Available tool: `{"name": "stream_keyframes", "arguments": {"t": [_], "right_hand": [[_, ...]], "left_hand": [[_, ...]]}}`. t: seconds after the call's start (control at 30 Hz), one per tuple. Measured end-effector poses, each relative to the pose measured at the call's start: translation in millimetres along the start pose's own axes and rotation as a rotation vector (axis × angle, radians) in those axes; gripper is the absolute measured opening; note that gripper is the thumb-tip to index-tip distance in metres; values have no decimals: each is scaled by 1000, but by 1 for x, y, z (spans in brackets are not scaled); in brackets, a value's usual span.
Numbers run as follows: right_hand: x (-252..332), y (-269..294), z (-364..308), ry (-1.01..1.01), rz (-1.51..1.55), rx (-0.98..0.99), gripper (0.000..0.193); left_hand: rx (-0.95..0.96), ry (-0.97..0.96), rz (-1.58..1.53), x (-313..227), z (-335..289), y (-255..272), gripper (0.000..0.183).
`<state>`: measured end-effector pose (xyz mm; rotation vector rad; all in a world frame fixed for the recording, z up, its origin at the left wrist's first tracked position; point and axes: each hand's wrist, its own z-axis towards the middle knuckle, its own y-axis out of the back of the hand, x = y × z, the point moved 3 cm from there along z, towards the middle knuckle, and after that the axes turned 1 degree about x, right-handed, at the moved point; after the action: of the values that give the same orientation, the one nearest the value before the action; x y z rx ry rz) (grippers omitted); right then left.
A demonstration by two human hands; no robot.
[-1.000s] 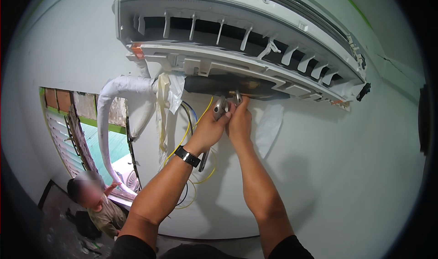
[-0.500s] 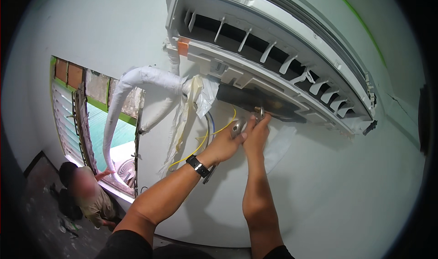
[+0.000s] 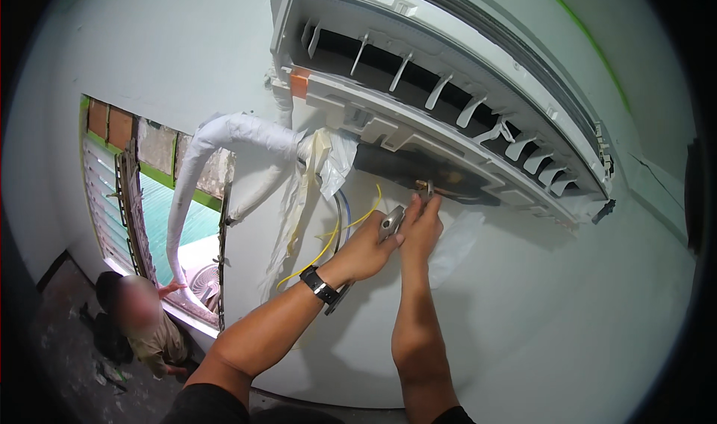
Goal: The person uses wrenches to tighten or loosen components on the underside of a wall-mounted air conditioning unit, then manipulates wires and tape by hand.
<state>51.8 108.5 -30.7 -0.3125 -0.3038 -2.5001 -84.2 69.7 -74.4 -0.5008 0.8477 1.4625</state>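
The pipe connection under the wall-mounted air-conditioner indoor unit (image 3: 448,110) is being worked on and, as judged from the exposed parts, is not yet finished.

Nearest the camera, both forearms are being raised from the lower edge. The left hand (image 3: 364,251), with a black wristwatch (image 3: 320,285) on its wrist, is being closed around the handle of a metal wrench (image 3: 390,222). The right hand (image 3: 422,226) is being held just beside it, its fingertips pinched at the brass flare fitting (image 3: 424,189), which sits directly beneath the unit's underside.

Behind the hands, yellow wires (image 3: 343,233) are hanging loose, and the white insulated pipe bundle (image 3: 224,144) is being left partly unwrapped (tape ends are trailing). The unit's front cover is off, so reassembly remains.

Farther off, a second person (image 3: 138,316) is crouching by the wall opening (image 3: 160,207).

The wrench jaw's seating on the fitting cannot be made out; it is being covered by the fingers. The pipe's far end is being cut off by the opening.
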Motion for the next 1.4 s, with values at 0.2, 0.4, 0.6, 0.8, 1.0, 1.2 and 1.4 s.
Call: {"name": "stream_keyframes", "arguments": {"t": [0.2,0.4,0.6,0.8,1.0,1.2,1.4], "right_hand": [[4,3,1,-16,-69,-33,26],[11,10,-2,-60,136,35,21],[4,11,-3,29,105,45,14],[-6,10,-4,52,164,14,12],[-7,13,-2,65,143,26,12],[-10,19,-1,91,205,20,16],[-18,16,0,54,259,49,15]], "left_hand": [[10,57,-1,10,-3,-8,47],[176,390,-419,-2,-15,3,39],[194,210,-102,-29,-24,11,31],[67,-51,543,-47,-30,-2,25],[-22,-128,569,-52,1,2,29],[25,-116,690,-80,36,1,31],[87,40,728,-88,54,-7,30]]}}
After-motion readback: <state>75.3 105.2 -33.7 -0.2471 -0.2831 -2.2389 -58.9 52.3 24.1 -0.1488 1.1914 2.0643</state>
